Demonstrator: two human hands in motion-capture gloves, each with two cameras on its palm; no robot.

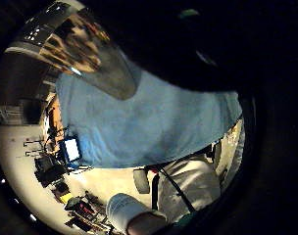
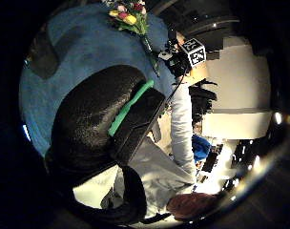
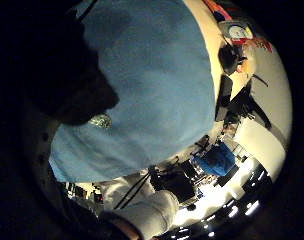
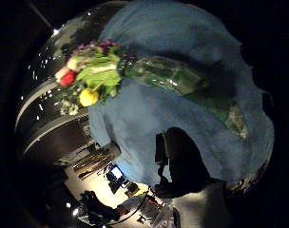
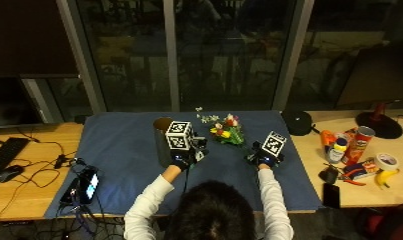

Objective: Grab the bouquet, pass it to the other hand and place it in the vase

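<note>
1. Seemingly at the very first step, the person's right hand sits at the stem end of the bouquet, which lies on the blue tablecloth, flower heads pointing away from the person.
2. Whether the right hand's fingers are spread or already pinching the stems cannot be told; from the right thumb side palm view the wrapped stems run close under that palm, yet no fingers show around them.
3. Meanwhile the left hand rests just beside the vase, on the person's side of it; the left thumb side palm view shows its black thumb curved but holding nothing, so the hand looks idle.
4. Next, by this reading, the right hand must close round the stems and lift the bouquet off the cloth, then carry it across to the left hand, which will need to leave the vase and take the stems below the blooms.
5. Lastly, the bouquet itself: a small bunch of red, yellow and pinkish blooms with green leaves and a sprig of tiny white flowers at the far end, its stems in a clear glossy wrap. The vase is a tall brownish-gold cylinder standing upright with an open mouth, near the bouquet but apart from it.
</note>
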